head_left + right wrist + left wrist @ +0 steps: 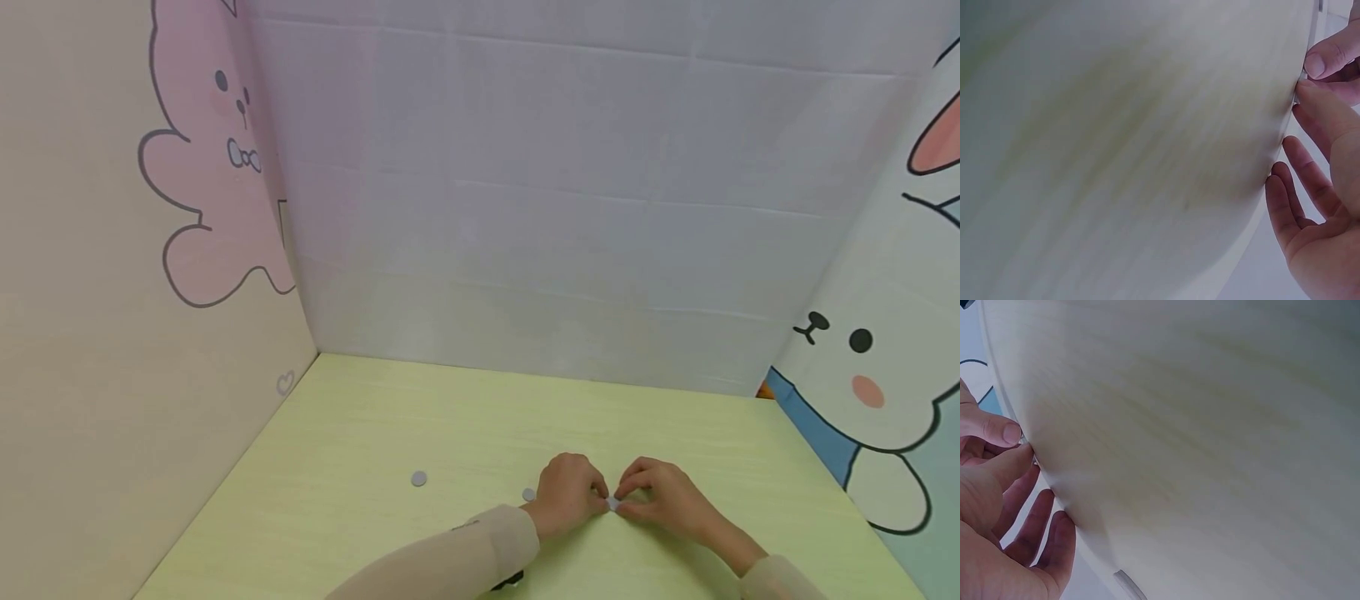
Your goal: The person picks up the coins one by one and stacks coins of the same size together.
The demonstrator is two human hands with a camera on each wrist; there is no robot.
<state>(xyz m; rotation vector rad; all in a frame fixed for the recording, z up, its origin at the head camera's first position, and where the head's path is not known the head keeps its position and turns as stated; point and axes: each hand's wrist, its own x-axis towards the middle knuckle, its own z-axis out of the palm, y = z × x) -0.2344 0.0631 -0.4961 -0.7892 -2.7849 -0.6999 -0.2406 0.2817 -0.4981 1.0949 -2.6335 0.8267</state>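
A small grey disc (613, 504) lies at the table surface between my two hands. My left hand (566, 493) pinches its left side between thumb and fingertips. From the other side, my right hand (667, 497) pinches its right edge in the same way. Both wrist views show the thumbs nearly meeting low over the table, with the left hand (1022, 544) and right hand (1329, 206) having their other fingers bent near the surface. Fingertips hide most of the disc. Another grey disc (528, 494) lies just left of my left wrist.
A third grey disc (418, 478) rests farther left on the pale yellow-green table (360, 417). Under the left sleeve a black object (508, 581) pokes out, mostly hidden. A white cloth wall (525, 208) stands behind, with printed cartoon panels on both sides.
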